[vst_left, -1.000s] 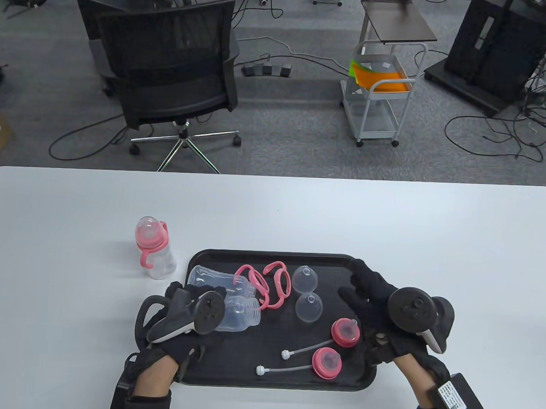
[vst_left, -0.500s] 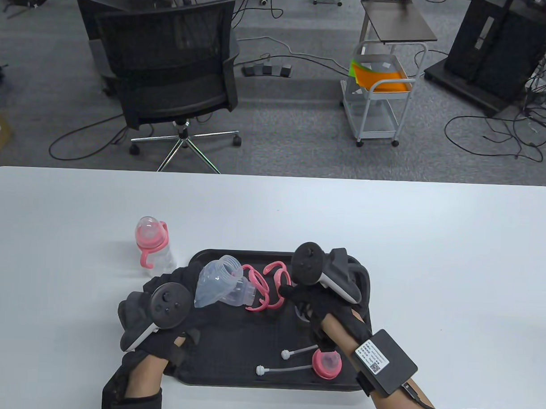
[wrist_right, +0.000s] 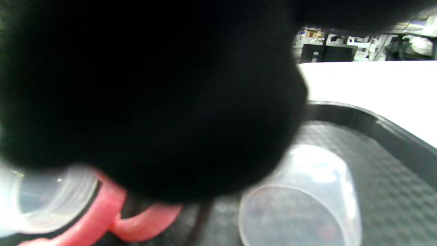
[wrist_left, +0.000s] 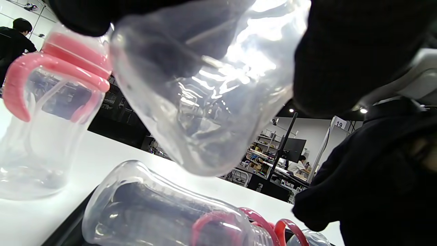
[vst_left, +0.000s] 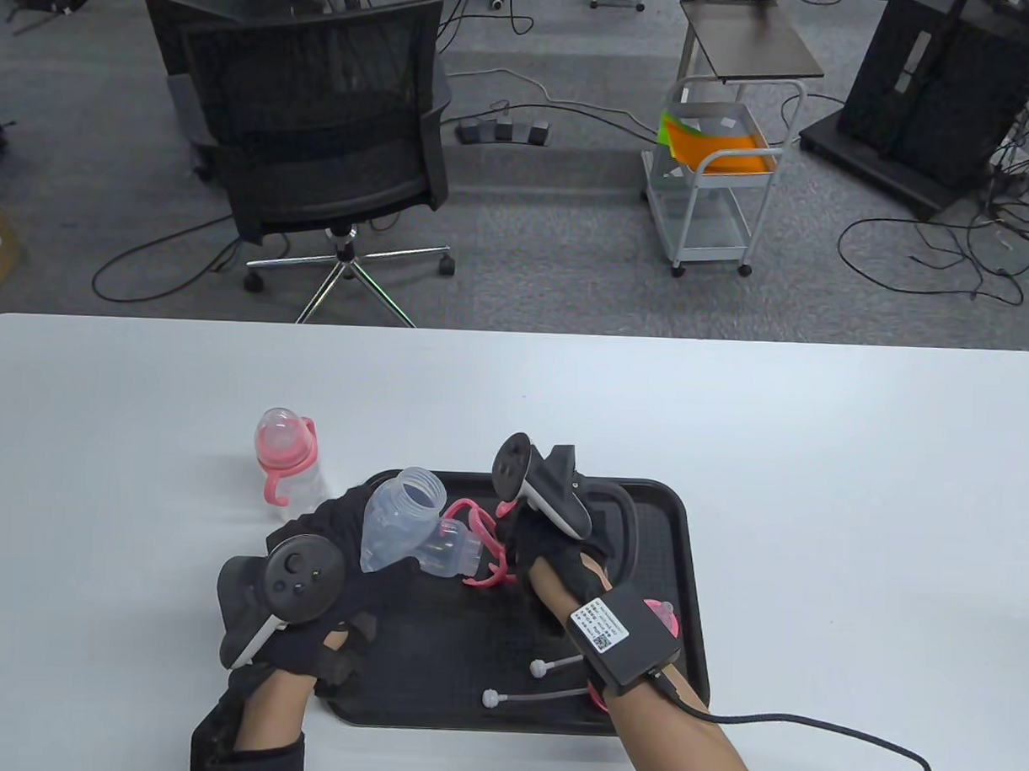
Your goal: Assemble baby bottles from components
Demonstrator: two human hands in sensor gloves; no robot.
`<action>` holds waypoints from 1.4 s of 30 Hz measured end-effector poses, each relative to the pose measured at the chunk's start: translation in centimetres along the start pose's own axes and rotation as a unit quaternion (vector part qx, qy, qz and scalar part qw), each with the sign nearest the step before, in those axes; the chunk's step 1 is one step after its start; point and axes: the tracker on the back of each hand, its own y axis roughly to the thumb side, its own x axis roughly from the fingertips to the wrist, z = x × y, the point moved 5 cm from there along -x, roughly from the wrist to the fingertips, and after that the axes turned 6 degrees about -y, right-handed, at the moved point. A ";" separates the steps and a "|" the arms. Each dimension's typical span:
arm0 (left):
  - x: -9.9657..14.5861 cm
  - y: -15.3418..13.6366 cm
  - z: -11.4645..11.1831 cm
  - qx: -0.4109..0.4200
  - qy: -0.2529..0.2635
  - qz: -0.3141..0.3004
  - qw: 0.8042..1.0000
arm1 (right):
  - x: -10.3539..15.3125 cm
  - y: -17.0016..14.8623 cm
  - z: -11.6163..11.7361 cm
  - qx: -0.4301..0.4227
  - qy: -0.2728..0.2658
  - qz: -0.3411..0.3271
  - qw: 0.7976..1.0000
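Near the front of the black tray [vst_left: 693, 577] lie two straws with white tips [vst_left: 516, 696], and the right arm reaches over them and hides most of the pink nipple rings [vst_left: 665, 614] there. A bit farther in, the left hand [vst_left: 339, 565] curls its fingers around a clear bottle [vst_left: 400, 516] and lifts it off the tray with its open mouth tipped up, likely so a part can go on top, while the right hand [vst_left: 551, 555] comes down on the pink handle rings [vst_left: 484, 536] just beside it; its fingers are hidden, so it is not clear if they pinch a ring yet. A second clear bottle [vst_left: 449, 556] lies under the lifted one with the rings tangled at its neck, which may get in the way, and farther left on the white table [vst_left: 815, 463] stands a finished bottle [vst_left: 288, 466].
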 end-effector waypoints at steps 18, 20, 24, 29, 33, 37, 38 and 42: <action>-0.1 0.3 -0.5 -0.017 -0.019 0.001 1.000 | -1.0 0.1 1.7 0.022 0.008 0.030 0.999; -0.1 0.3 -0.5 -0.018 -0.020 0.001 1.000 | -0.8 0.2 1.3 0.028 0.001 0.021 0.999; -0.1 0.3 -0.6 -0.019 -0.021 0.000 1.000 | -0.1 0.9 0.4 0.052 -0.022 0.003 0.998; -0.1 0.3 -0.3 -0.017 -0.013 0.000 1.000 | 1.5 1.3 -1.6 0.080 -0.058 -0.016 0.995; 0.0 0.4 -0.1 -0.012 -0.004 -0.004 1.000 | 3.7 -0.2 -5.1 0.063 -0.100 -0.039 0.992; 0.0 0.5 -0.1 -0.002 -0.001 -0.014 1.000 | 6.0 -2.3 -8.2 0.016 -0.137 -0.068 0.988; 0.1 0.6 -0.1 0.002 0.000 -0.017 1.000 | 6.7 -2.8 -9.0 0.000 -0.149 -0.073 0.986; 0.2 1.0 0.1 0.032 -0.001 -0.044 0.999 | 9.1 -4.9 -11.6 -0.059 -0.194 -0.094 0.975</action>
